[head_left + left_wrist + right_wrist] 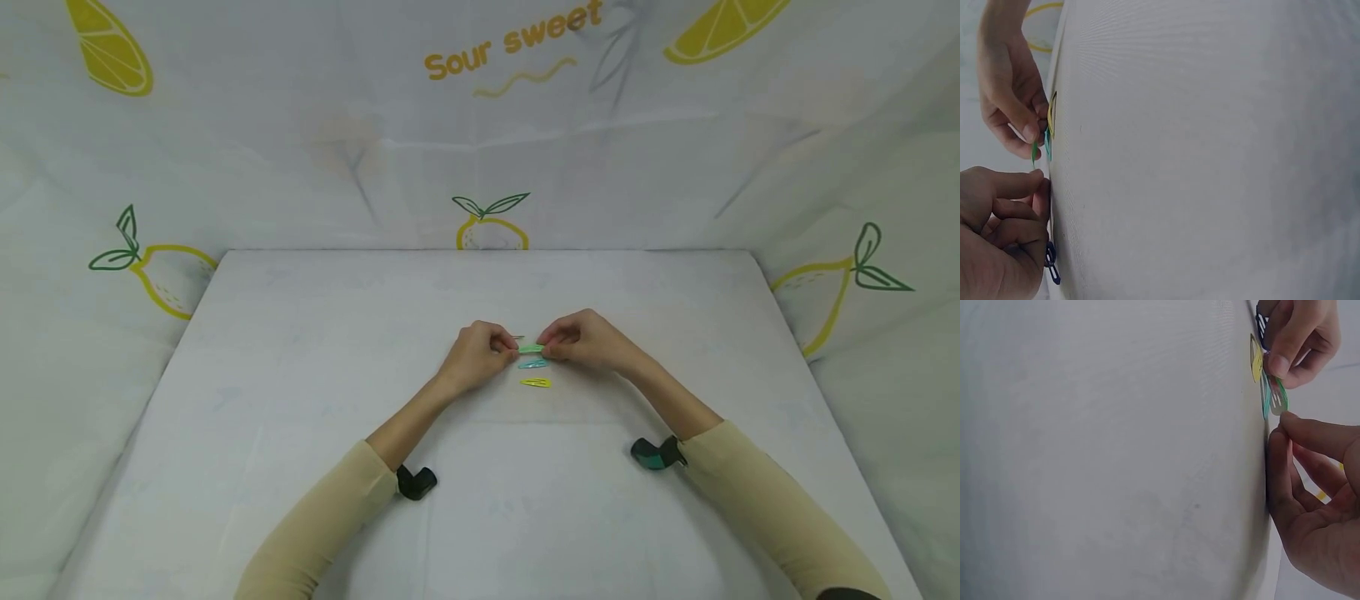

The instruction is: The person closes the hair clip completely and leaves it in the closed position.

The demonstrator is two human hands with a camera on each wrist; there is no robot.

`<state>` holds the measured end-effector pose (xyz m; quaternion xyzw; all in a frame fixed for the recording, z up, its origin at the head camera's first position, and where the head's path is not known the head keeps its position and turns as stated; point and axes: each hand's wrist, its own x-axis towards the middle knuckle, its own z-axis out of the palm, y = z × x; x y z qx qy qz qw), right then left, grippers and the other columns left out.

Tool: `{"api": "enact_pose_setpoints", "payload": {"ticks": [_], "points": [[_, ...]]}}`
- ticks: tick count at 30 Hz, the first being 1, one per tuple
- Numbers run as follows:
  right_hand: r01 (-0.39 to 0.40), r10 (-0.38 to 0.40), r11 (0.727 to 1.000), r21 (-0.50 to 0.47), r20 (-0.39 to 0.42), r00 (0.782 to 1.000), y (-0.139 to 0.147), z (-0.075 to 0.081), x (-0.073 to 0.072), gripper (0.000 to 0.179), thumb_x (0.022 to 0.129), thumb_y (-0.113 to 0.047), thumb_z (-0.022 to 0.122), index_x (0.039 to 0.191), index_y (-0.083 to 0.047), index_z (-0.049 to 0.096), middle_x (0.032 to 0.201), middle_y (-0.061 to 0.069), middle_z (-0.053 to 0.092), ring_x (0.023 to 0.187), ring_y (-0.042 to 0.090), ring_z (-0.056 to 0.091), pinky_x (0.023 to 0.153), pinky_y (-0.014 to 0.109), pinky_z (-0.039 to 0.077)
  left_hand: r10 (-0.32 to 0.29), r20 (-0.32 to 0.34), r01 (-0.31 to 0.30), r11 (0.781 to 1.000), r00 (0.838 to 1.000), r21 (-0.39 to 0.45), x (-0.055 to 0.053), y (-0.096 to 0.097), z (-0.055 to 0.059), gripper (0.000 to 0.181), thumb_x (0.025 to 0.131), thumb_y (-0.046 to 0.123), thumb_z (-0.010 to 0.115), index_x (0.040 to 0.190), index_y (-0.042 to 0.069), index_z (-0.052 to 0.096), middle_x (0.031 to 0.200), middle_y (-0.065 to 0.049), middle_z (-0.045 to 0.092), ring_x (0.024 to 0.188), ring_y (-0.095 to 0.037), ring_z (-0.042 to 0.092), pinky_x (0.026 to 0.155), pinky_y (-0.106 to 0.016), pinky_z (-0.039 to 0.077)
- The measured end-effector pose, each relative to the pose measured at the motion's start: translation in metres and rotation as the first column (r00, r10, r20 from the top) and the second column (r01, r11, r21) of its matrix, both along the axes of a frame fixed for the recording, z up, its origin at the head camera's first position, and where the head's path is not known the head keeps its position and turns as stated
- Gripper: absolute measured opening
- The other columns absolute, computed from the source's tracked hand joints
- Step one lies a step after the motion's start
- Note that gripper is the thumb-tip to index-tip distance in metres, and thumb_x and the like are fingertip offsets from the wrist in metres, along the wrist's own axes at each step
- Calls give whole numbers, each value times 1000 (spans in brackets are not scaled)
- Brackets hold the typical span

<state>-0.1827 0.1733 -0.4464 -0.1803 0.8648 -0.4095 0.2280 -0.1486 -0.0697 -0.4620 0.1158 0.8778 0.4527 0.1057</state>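
Observation:
A green snap hair clip [531, 349] is held between both hands, off the tabletop in the wrist views. My left hand [480, 354] pinches its left end between thumb and fingertips. At the other end, the right hand [587, 340] pinches it the same way. Just nearer to the body lies a teal hair clip [533, 364], close to the right fingertips. A yellow hair clip [536, 382] lies nearest the body. Beyond the green one, a dark blue hair clip [1052, 262] lies beside the left hand, partly hidden by it.
The clips lie in a rough column on a white-covered table [300, 400]. A white cloth backdrop [285, 150] with lemon prints surrounds the table at the back and sides. Black wrist devices [417, 482] hang at both sleeves.

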Motion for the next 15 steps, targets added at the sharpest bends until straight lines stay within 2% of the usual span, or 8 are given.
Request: {"api": "enact_pose_setpoints", "payload": {"ticks": [9, 15], "points": [[10, -10, 1000, 11, -16, 1000, -1, -4, 0, 20, 98, -13, 80, 116, -3, 80, 102, 9, 81, 87, 13, 67, 82, 22, 52, 9, 2, -9, 1000, 1000, -19, 1, 2, 0, 8, 99, 10, 78, 100, 3, 80, 93, -10, 80, 83, -12, 68, 78, -23, 51], [20, -19, 1000, 7, -21, 1000, -1, -5, 2, 22, 97, -12, 79, 117, -2, 79, 95, 8, 79, 86, 14, 64, 82, 23, 51, 5, -6, -6, 999, 1000, -34, 2, 3, 1, 8, 99, 9, 78, 101, 2, 80, 93, -11, 81, 83, -12, 68, 77, -22, 51]]}}
